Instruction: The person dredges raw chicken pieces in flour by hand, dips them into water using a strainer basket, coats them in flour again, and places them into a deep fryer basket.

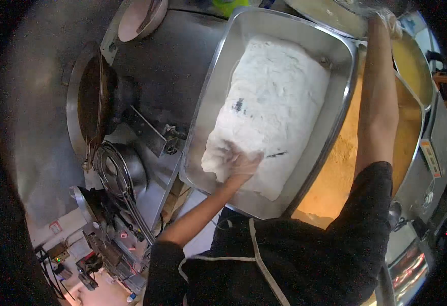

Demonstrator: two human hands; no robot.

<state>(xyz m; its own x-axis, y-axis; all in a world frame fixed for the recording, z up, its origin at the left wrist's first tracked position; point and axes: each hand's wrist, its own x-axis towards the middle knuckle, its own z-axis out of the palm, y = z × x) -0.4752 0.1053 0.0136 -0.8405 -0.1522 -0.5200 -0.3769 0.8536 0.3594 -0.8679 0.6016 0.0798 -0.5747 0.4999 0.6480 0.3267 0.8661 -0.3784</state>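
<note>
A large white slab-like bundle (279, 97), soft and wrinkled with a few dark marks, lies in a deep metal tray (195, 148). At its near left corner, my left hand (241, 163) grips the bunched white material; some fingers are sunk in the folds. My right arm stretches far forward past the tray's right side. My right hand (388, 24), seemingly in a clear plastic glove, is near the rim of a round metal vessel (330, 14) with pale contents. Its fingers are blurred and partly cut off by the frame's top.
Right of the tray is a container of orange-yellow powder (330, 176), with a yellow-filled round vessel (411, 61) beyond. On the left stand a wok (73, 109), a metal pot (137, 166) with long-handled strainers, and a pale bowl (132, 23) at the back.
</note>
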